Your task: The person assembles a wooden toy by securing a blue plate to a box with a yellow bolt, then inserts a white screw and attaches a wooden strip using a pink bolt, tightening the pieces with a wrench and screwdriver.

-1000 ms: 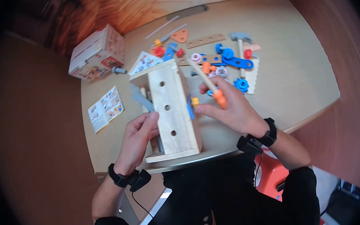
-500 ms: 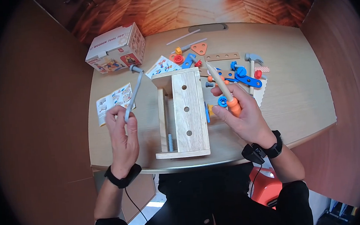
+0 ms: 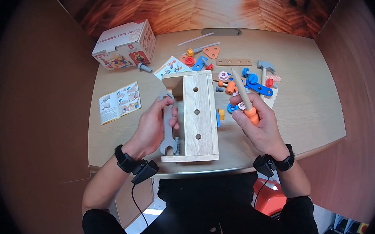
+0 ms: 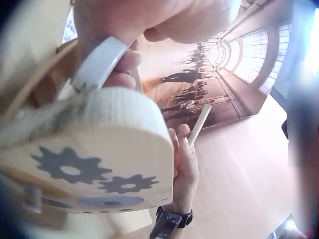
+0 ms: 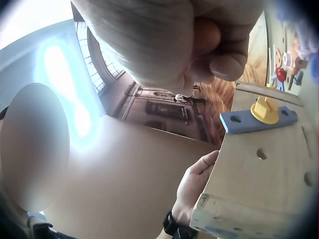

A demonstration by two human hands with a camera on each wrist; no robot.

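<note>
Clasping a flat grey open-ended wrench (image 3: 168, 129), left grip (image 3: 150, 125); right grip (image 3: 262, 126) round a pale-shafted, orange-handled screwdriver (image 3: 241, 89)

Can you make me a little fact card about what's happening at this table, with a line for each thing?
Left hand: holds the gray wrench
Right hand: holds the screwdriver
Screwdriver handle: orange
Between the hands: wooden bench
Holes in its long top board: three
On the bench's side: blue strip with a yellow nut
Left of the bench: open booklet
Far left corner: toy box
Among the parts on the right: hammer
</note>
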